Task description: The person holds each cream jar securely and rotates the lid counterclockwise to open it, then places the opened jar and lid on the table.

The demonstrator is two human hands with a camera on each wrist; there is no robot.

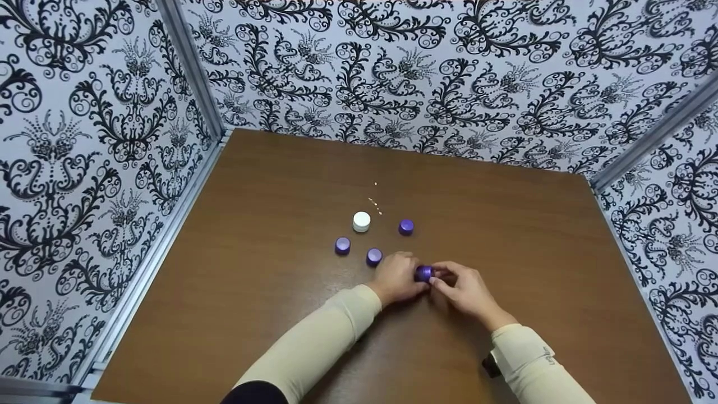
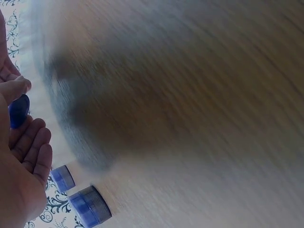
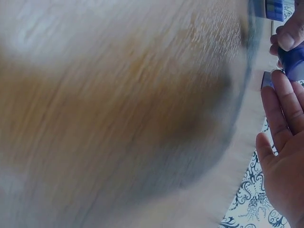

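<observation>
Purple and glossy, the small container (image 1: 424, 273) was between the two hands, on or just above the tabletop (image 1: 280, 191); which of these could not be told. The left hand (image 1: 397, 278), at its nine o'clock, gripped it, and the right hand (image 1: 468, 289), towards four o'clock, pinched its near end between thumb and finger. The step in hand looked like close two-handed handling of this one piece; the next move seemed to call for one hand to hold steady while the other turned or eased its hold. Another purple container (image 1: 374, 257) sat just beside the left hand, between nine and ten o'clock from the held one, with a second (image 1: 343, 246) farther along that line and a third (image 1: 406, 226) at eleven. A white container (image 1: 362, 221) stood at ten o'clock, pale specks (image 1: 380, 213) at its one o'clock. Patterned walls (image 1: 415, 73) rose beyond, at twelve.
</observation>
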